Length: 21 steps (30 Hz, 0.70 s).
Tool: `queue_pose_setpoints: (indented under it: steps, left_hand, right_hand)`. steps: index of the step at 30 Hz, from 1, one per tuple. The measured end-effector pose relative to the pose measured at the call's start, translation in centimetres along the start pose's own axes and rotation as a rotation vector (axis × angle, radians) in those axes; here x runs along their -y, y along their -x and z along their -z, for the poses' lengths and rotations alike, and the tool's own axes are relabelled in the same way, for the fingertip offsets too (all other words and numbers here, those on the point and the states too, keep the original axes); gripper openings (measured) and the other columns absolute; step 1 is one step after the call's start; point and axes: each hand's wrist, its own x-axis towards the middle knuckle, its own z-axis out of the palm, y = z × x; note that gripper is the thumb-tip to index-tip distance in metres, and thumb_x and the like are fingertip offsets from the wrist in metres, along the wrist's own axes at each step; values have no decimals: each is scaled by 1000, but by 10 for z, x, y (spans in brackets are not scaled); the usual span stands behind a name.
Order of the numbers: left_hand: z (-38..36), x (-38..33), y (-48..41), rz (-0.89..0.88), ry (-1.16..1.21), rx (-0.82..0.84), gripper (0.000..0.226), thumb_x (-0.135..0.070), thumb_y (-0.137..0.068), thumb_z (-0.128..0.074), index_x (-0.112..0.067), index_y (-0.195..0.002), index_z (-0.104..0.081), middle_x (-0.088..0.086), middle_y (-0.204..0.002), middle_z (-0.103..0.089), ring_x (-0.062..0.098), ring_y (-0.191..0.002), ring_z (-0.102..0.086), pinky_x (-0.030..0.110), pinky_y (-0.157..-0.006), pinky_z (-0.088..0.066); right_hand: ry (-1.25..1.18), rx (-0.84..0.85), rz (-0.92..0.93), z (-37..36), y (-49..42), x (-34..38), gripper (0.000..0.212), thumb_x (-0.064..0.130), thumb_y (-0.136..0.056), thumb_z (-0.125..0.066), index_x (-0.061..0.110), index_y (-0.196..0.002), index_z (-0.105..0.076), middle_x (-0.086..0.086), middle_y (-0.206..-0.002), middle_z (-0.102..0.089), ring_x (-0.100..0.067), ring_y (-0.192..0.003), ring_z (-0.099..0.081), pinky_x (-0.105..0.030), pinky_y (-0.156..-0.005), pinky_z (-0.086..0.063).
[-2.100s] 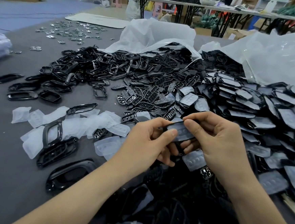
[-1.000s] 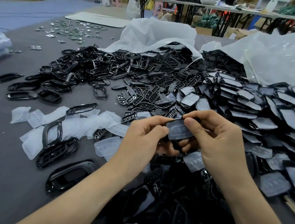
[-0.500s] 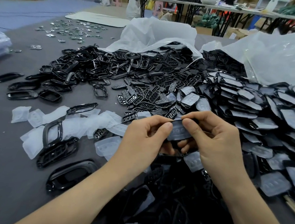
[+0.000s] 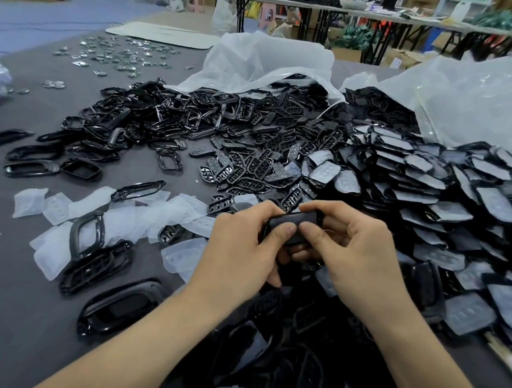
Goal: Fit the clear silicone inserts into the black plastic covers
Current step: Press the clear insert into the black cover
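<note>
Two hands are closed together on one black cover (image 4: pixel 295 219), which is held off the table between them. The left hand (image 4: pixel 241 247) and the right hand (image 4: pixel 358 254) both grip it. The thumbs (image 4: pixel 284 230) are pressed side by side on its upper face and the fingers are curled beneath. Whether an insert is already seated under the thumbs cannot be told, as the face reads dark.

Step judged to be in hand: pressing the insert home. Pressure would best be walked from the middle toward both ends, so that the soft silicone is not buckled and each raised button is dropped into its own opening. The rim should be checked for a lifted lip before release. Twisting of the thin cover is to be avoided.

Loose clear inserts (image 4: pixel 118 213) are scattered to the left of the held cover. Fitted covers (image 4: pixel 433 183) are heaped to its right.

Beyond the held cover, two plastic bags are lying open. Black frames (image 4: pixel 212 114) and grilles are spilled from the left bag (image 4: pixel 268 63). More black parts are seen at the mouth of the right bag (image 4: pixel 485 101), and its deeper contents are hidden by the film.
</note>
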Motion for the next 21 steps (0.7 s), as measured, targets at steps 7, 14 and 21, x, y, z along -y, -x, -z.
queue_pose_setpoints:
  steps: [7, 14, 21]
  left_hand:
    - [0, -2, 0, -168, -219, -75, 3, -18, -93, -60, -16, -93, -63, -5, -41, -51, 10, -40, -55, 28, -48, -46]
    - [3, -5, 0, -202, -66, -53, 17, -16, -96, -55, -23, -110, -62, -4, -52, -58, 7, -33, -54, 16, -42, -44]
    - [10, -6, -2, -497, -317, 18, 39, -29, -93, -55, -15, -129, -59, -1, -127, -56, 12, -107, -58, 22, -94, -45]
  right_hand:
    - [-317, -33, -193, -1, -2, 0, 17, -10, -83, -61, 6, -85, -68, -14, -75, -73, -29, -63, -71, -33, -62, -59]
    - [-492, -16, -253, 2, -3, 4, 11, 5, -71, -66, 8, -71, -77, -12, -74, -73, -20, -60, -70, -17, -56, -54]
    - [-482, -6, -294, 18, -6, 11, 19, 6, -66, -64, 5, -80, -76, -11, -73, -73, -14, -56, -68, -15, -52, -52]
